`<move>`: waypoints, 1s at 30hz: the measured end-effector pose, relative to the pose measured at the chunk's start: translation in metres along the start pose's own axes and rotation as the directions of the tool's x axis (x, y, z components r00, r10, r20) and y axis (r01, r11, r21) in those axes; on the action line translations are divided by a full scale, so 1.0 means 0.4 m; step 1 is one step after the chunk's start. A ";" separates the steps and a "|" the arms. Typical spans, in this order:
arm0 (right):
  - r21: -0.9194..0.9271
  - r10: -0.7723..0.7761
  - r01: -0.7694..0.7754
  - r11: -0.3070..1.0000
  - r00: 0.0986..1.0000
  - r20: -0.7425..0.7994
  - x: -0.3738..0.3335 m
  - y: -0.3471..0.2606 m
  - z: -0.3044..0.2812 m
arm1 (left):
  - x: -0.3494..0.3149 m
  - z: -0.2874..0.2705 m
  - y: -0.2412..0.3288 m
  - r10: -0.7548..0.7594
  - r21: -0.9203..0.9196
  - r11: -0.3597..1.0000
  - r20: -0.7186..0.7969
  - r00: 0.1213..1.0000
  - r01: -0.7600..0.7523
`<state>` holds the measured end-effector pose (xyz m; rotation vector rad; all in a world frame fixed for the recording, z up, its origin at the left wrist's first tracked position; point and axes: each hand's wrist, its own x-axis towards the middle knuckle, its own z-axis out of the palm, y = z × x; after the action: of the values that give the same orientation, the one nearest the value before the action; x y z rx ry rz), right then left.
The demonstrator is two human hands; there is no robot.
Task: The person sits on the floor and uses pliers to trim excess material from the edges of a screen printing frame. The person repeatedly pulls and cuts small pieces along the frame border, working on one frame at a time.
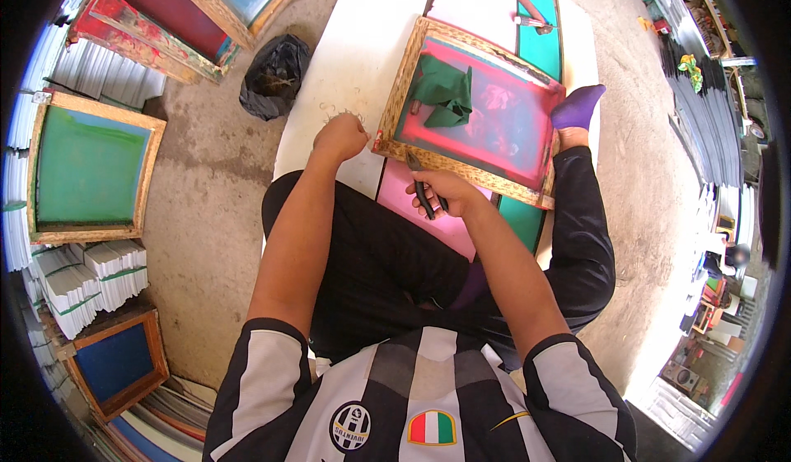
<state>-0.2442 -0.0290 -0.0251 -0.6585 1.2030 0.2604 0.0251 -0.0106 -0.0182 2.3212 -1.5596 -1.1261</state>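
A wooden screen-printing frame (474, 159) with pink-stained mesh lies at an angle on the white board in front of me. On its mesh rests a crumpled dark green cloth (446, 91). Left of the frame, my left hand (340, 138) is closed beside a scatter of small bent metal bits (336, 116) that look like staples; anything inside the fingers is hidden. My right hand (449, 192) grips black-handled pliers (422, 188) by the frame's near edge, jaws pointing toward the wood. A foot in a purple sock (578, 106) is against the frame's right side.
A hammer (527, 4) lies beyond the frame over a teal panel (540, 46). A black plastic bag (275, 76) sits on the concrete floor at left. More screen frames (150, 173) and bundled white sheets (111, 260) line the left side. Stacked materials (709, 124) stand far right.
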 end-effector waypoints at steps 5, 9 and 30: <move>-0.311 -0.398 0.314 0.897 0.879 -0.261 0.029 0.058 0.066 | -0.011 -0.007 0.013 -0.151 0.106 0.982 -0.066 0.986 0.157; -0.568 -0.532 0.259 0.781 0.753 -0.388 0.011 0.067 0.121 | -0.025 -0.032 0.027 -0.246 0.119 0.958 -0.130 0.960 0.261; -0.722 -0.714 0.411 0.556 0.681 -0.161 -0.050 0.024 0.186 | -0.024 0.028 0.006 0.181 -0.594 0.804 0.191 0.965 -0.033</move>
<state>-0.1986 0.0261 0.0050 -1.7819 1.2376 -0.0794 0.0141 -0.0004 -0.0201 1.7113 -1.1480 -1.6254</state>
